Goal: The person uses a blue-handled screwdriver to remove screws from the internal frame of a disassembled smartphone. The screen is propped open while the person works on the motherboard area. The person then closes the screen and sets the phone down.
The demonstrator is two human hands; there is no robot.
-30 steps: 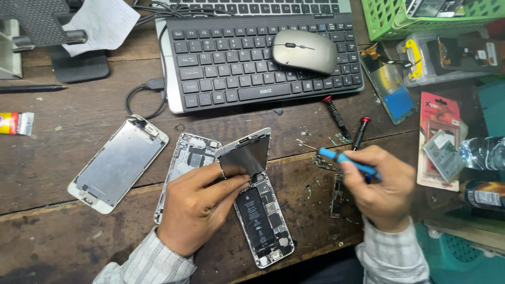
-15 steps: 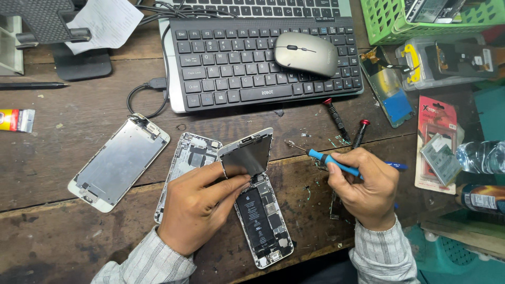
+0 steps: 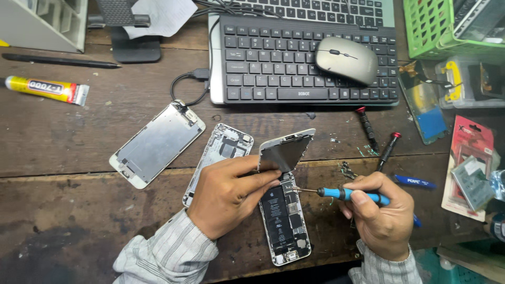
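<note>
opened phone (image 3: pixel 284 221) flat on wood, screen (image 3: pixel 284 151) lifted; blue screwdriver (image 3: pixel 347 194) tip inside.

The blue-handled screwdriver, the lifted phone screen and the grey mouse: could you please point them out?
blue-handled screwdriver (image 3: pixel 347 194), head view, on its blue grip.
lifted phone screen (image 3: pixel 284 151), head view, on its metal backplate.
grey mouse (image 3: pixel 346 59), head view, on its top shell.

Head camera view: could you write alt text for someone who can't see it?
A person's left hand tilts up the screen of an opened phone on a wooden table, while the right hand points a blue screwdriver into it. Another screen panel, a keyboard and a mouse lie nearby.
</note>
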